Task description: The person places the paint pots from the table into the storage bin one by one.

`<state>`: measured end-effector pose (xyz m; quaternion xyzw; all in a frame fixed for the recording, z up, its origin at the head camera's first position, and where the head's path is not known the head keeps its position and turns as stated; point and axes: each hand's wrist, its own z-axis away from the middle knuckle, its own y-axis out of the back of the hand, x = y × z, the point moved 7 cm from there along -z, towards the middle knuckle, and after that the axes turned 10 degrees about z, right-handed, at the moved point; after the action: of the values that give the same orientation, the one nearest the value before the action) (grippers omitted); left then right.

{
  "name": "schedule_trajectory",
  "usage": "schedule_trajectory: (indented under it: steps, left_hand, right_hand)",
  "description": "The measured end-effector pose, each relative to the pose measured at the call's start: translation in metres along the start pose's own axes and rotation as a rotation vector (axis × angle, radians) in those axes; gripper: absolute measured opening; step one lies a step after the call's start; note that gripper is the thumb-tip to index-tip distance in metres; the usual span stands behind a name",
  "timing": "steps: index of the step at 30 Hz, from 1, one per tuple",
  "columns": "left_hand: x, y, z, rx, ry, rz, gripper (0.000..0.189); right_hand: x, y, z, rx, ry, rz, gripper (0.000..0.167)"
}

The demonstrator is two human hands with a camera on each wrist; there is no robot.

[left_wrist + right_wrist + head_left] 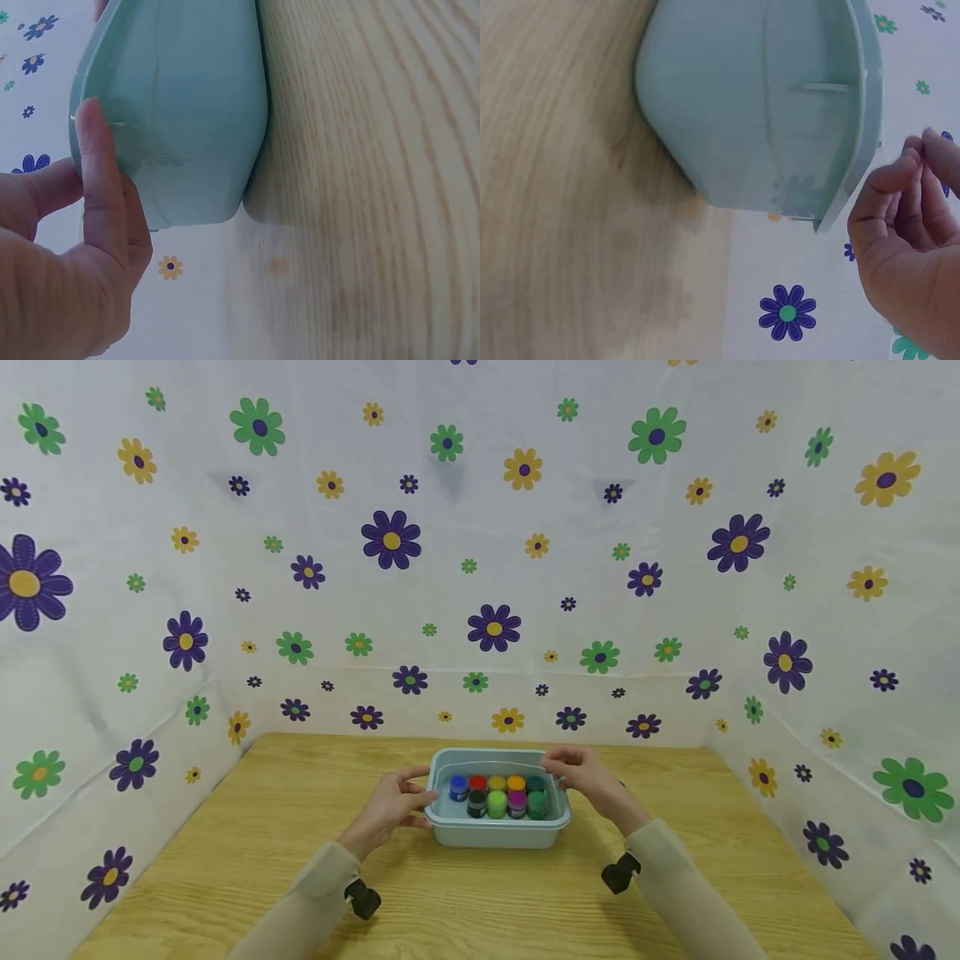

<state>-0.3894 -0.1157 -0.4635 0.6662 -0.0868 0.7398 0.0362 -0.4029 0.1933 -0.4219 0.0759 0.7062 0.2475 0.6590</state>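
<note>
A light blue plastic tub stands on the wooden table with several small paint jars inside. The jars sit in two rows, among them blue, red, yellow, orange, black, magenta and green ones. My left hand pinches the tub's left rim, its fingers lying against the outer wall in the left wrist view. At the tub's right end, my right hand is raised over the rim with thumb and fingertips together. I cannot tell whether something small is between those fingertips.
A small dark green thing shows just past the right wrist, mostly hidden by it. The wooden table reaches back to a white flower-print cloth, which also hangs on both sides. Each wrist carries a black camera on a strap.
</note>
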Motion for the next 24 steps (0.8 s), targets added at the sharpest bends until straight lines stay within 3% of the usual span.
schedule_trajectory:
  steps: [6,10,17,24]
  left_hand:
    - [-0.003,0.001,-0.002,-0.017,-0.014,0.019,0.056]
    - [-0.005,0.001,-0.002,-0.021,-0.020,0.020,0.056]
    - [-0.005,0.003,-0.001,-0.013,-0.023,0.010,0.054]
    - [-0.003,0.001,-0.001,-0.011,-0.033,0.006,0.053]
  right_hand:
    - [0.018,0.013,0.009,0.139,-0.053,-0.111,0.040]
    - [0.029,0.016,0.020,0.168,-0.084,-0.242,0.035]
    - [0.043,0.014,0.034,0.226,-0.130,-0.436,0.009]
    - [0.063,0.024,0.046,0.408,-0.198,-0.609,0.008]
